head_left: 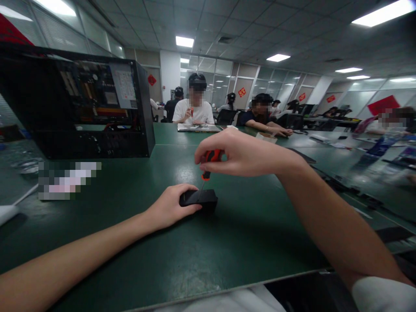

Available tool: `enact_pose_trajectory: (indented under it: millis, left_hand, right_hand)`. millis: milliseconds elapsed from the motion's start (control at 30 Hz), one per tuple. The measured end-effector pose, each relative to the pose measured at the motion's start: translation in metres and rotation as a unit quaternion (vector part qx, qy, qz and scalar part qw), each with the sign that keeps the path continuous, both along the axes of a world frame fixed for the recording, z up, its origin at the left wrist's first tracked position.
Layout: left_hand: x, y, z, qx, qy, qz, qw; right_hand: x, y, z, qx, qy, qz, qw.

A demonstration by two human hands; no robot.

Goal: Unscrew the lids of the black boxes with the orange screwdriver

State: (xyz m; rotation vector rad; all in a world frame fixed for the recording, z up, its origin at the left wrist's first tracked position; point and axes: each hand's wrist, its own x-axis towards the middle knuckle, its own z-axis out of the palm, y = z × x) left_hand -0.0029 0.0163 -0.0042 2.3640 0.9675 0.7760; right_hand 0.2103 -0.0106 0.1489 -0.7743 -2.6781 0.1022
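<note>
A small black box-like device rests on the green table. Around its left end is wrapped my left hand, thumb along the near side and fingers over the far side. Above it, my right hand grips the red and black handle of a screwdriver. The screwdriver stands nearly upright, its thin shaft reaching down to the top of the device. Whether the tip sits in a screw is too small to make out.
An open black computer case stands at the left back of the table. Across the table a person in a white shirt holds a red tool over a flat item. Another person leans on the table to the right. Cables and dark parts lie at right.
</note>
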Motion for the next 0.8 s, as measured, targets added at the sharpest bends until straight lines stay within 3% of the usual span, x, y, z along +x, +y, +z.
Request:
enact_pose_trajectory:
  millis: [467, 633, 800]
  left_hand:
    - [0.001, 0.0, 0.0, -0.008, -0.014, -0.002, 1.0]
    - [0.001, -0.001, 0.001, -0.011, -0.018, -0.001, 1.0]
    - [0.003, -0.002, 0.003, -0.015, -0.002, 0.006, 1.0]
  right_hand:
    - [-0.004, 0.004, -0.004, -0.021, -0.009, 0.016, 1.0]
    - [0.004, -0.003, 0.002, -0.022, -0.053, 0.048, 0.997]
    - [0.009, -0.016, 0.008, -0.024, -0.109, -0.062, 0.992]
